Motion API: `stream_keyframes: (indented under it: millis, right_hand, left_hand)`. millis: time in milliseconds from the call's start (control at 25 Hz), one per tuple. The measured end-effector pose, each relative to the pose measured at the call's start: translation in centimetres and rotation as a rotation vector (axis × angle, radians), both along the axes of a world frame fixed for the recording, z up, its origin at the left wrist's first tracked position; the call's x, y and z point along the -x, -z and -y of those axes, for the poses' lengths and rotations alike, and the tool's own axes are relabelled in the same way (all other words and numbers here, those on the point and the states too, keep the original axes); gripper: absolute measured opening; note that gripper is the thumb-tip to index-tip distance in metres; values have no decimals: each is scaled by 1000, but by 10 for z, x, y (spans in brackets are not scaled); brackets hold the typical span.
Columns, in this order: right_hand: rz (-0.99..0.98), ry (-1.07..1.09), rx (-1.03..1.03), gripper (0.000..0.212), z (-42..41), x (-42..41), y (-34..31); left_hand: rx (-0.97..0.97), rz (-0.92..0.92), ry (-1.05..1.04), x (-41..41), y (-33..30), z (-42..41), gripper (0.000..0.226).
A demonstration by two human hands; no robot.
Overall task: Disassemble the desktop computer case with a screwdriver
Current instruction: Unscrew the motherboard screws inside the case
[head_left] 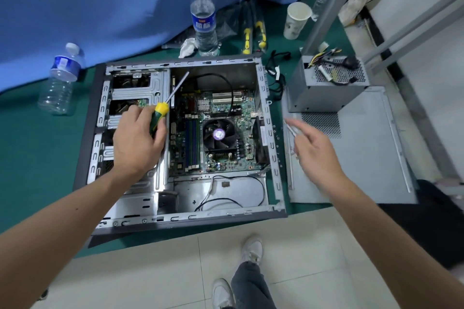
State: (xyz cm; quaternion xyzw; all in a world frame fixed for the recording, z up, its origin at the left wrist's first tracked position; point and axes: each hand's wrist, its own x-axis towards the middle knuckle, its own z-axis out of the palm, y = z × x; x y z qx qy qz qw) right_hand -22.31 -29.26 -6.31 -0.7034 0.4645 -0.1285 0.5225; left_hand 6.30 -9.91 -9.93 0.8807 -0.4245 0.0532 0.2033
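1. At the far left an empty plastic bottle (60, 80) lies on its side on the green mat (37, 153), well apart from the work. A knock could roll it, though it looks harmless there.
2. The desktop computer case (180, 216) lies open on the mat with its motherboard (216, 133), CPU fan (219, 135) and loose cables exposed.
3. The left hand (138, 140) hovers over the drive bays (130, 98), fingers curled round the green and yellow handle of the screwdriver (164, 105). Its shaft points up and away over the board, the tip touching nothing. Risk: held one-handed and angled, the tip could drop onto the board and scratch traces or snag the black cable.
4. An upright water bottle (204, 17) stands just behind the case. A stray elbow could tip it toward the electronics.
5. The right hand (316, 150) hovers between the case's right edge and the removed side panel (364, 158), fingers loosely spread, seemingly pinching a thin pale strip (290, 128). What it is cannot be told. Risk: a small part released here may slide off and be lost.
6. The power supply (329, 88) rests on the panel, already out.
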Motion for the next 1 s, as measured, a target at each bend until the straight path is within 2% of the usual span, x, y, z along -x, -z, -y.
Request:
stream_keyframes:
  millis: [40, 160, 440, 560, 760, 1000]
  right_hand:
    - [-69, 7, -41, 43, -1, 11, 12]
    - [-295, -145, -95, 42, -13, 28, 55]
    - [-555, -426, -11, 46, -9, 20, 90]
    - [-526, -441, -19, 50, -10, 23, 88]
    - [-404, -250, -124, 43, -9, 31, 81]
    - [-388, -263, -168, 45, -8, 29, 81]
  left_hand:
    - [0, -5, -4, 0, 0, 0, 36]
    - [-3, -13, -13, 0, 1, -1, 38]
    - [-25, -19, -34, -1, 4, 0, 38]
    - [-29, -23, -45, 0, 3, 1, 38]
    - [-34, -23, -54, 0, 1, 2, 38]
    - [-43, -28, -62, 1, -1, 2, 38]
